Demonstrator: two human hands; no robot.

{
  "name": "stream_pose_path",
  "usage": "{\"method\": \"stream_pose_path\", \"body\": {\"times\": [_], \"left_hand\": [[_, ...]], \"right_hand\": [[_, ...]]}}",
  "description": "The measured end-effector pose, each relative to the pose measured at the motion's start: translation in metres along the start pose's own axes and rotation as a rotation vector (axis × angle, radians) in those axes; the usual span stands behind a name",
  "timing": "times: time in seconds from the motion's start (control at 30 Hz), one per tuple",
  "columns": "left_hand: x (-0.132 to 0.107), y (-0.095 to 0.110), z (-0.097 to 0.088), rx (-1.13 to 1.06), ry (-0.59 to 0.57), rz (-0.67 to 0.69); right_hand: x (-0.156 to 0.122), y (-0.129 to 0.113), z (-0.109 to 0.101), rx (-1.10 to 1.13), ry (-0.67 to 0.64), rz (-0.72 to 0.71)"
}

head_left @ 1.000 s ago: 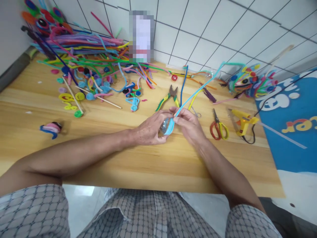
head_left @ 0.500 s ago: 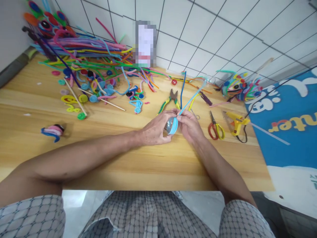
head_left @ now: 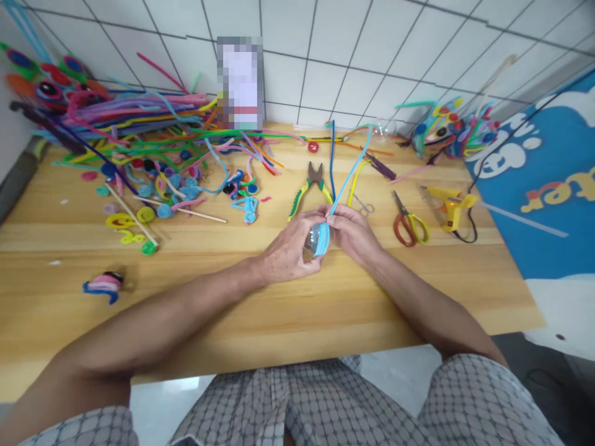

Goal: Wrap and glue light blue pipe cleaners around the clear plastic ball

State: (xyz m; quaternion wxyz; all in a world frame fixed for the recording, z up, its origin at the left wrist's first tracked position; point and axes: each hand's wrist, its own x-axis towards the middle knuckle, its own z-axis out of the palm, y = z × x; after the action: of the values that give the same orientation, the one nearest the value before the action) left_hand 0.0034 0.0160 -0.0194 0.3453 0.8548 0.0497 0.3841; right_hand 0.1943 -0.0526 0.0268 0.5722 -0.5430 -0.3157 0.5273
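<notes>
My left hand (head_left: 292, 246) is closed around a clear plastic ball (head_left: 313, 238), which shows between thumb and fingers. Light-blue pipe cleaner is wound in bands over the ball's right side. From the top of the ball a long free length of the light-blue pipe cleaner (head_left: 352, 173) slants up and to the right. My right hand (head_left: 353, 230) pinches this pipe cleaner close to the ball. Just beyond my hands lie pliers (head_left: 315, 176) with green and yellow handles, jaws apart, their lower ends partly hidden by my fingers.
Red-and-yellow scissors (head_left: 409, 223) and a yellow glue gun (head_left: 450, 207) lie to the right. A pile of pipe cleaners (head_left: 139, 114) and small curled pieces (head_left: 167, 179) fill the back left. A pink-and-blue piece (head_left: 106, 285) lies front left. Two colourful ornaments (head_left: 439, 133) stand back right.
The view has shifted and tilted, so the table items appear displaced. My hands keep the same hold on the ball and pipe cleaner, whose free length now stands a little steeper.
</notes>
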Motion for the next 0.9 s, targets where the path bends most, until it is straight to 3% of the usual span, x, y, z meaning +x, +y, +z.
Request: {"method": "stream_pose_path", "body": {"times": [0.17, 0.37, 0.7, 0.9], "left_hand": [[-0.001, 0.001, -0.003, 0.008, -0.03, 0.006], [-0.002, -0.003, -0.003, 0.011, -0.05, 0.053], [-0.002, -0.003, -0.004, 0.057, -0.048, 0.107], [0.001, 0.0, -0.011, 0.07, -0.01, 0.043]], "right_hand": [[0.0, 0.002, 0.002, 0.001, -0.006, -0.083], [-0.001, 0.003, 0.005, 0.021, 0.018, -0.028], [-0.003, 0.013, 0.005, 0.022, 0.031, -0.066], [-0.007, 0.015, -0.001, -0.165, 0.068, -0.362]]}}
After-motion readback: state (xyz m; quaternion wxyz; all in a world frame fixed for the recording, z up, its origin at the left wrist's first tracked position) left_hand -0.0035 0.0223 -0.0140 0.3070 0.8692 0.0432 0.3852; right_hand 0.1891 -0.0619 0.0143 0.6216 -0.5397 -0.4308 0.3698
